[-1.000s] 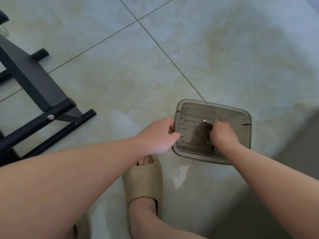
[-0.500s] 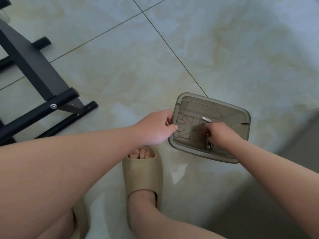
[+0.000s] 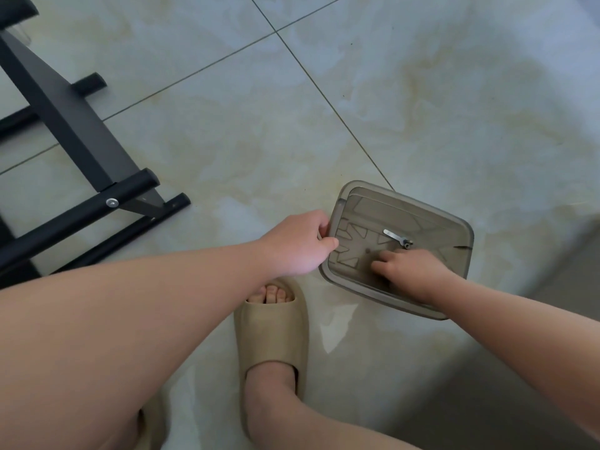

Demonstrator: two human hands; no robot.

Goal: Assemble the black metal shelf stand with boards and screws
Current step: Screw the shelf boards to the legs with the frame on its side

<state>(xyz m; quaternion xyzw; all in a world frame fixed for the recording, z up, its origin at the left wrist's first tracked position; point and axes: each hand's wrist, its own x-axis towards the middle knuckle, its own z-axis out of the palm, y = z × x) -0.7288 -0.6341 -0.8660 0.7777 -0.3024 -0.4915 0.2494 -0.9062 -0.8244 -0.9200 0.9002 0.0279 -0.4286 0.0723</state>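
Note:
A smoky translucent plastic tray (image 3: pixel 402 203) lies on the tiled floor. My left hand (image 3: pixel 298 245) grips its left rim, thumb on top. My right hand (image 3: pixel 412 271) reaches into the tray with bent fingers whose tips are down on the tray floor; whether they hold anything is hidden. Just beyond those fingers lie a small flat silver wrench (image 3: pixel 393 235) and a dark screw (image 3: pixel 407 244). The black metal shelf stand (image 3: pixel 65 115) lies at the left, with a silver bolt (image 3: pixel 112 202) in its crossbar.
My foot in a beige slipper (image 3: pixel 272 329) stands right below the tray. A second slipper (image 3: pixel 152 427) shows at the bottom left. Pale tiles stretch away beyond the tray, and a darker shadowed strip runs along the right edge.
My right hand has slid toward the tray's near left side, uncovering the wrench and screw. My left hand has kept its grip on the rim.

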